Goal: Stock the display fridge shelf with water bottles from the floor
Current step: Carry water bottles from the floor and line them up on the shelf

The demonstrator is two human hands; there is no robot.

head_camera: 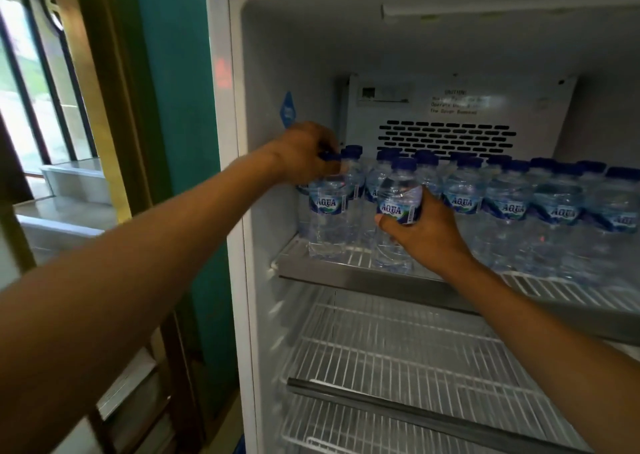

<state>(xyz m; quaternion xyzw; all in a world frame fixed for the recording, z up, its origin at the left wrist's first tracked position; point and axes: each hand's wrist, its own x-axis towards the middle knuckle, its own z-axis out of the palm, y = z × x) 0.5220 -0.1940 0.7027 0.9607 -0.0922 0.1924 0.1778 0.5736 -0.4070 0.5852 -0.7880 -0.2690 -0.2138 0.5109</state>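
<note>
Two Aqua bottles going onto wire shelf [349,258] front-left corner: left hand [306,152] grip probably pinching cap of corner bottle [327,211]; right hand [420,233] grip wrapping second bottle [398,204]. Seat upright, labels forward.

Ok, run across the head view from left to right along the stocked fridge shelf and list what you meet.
Left hand gripping a bottle cap → leftmost front bottle → bottle held by the right hand → right hand → row of standing bottles reaching the right edge.
</note>
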